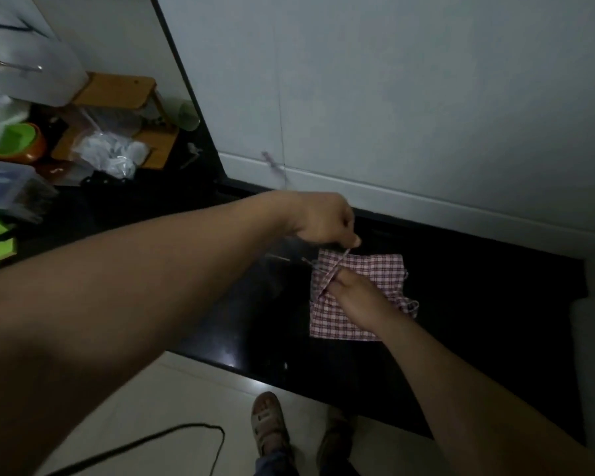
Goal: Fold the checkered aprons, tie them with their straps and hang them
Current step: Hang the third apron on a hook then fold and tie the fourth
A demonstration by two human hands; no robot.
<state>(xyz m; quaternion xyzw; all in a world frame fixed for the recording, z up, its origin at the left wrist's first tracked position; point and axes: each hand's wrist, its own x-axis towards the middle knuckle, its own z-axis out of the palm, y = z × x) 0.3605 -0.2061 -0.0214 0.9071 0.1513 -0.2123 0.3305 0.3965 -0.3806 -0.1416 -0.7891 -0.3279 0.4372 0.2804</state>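
A folded red-and-white checkered apron [371, 269] lies flat on the black countertop [478, 304], near the wall. Its strap [337, 266] runs taut and slanted across the fold's left part. My left hand [323, 221] hovers just above the apron's far left corner and pinches the strap's upper end. My right hand [354, 293] rests on the middle of the apron and holds the strap's lower end. The apron's right edge shows frayed threads.
At the far left of the counter stand a wooden rack [124, 108], plastic bags [114, 152], a green-and-orange bowl [18, 142] and clear containers [4, 187]. A grey wall [392, 97] backs the counter. A dark cable [172, 438] lies on the pale floor by my sandalled feet.
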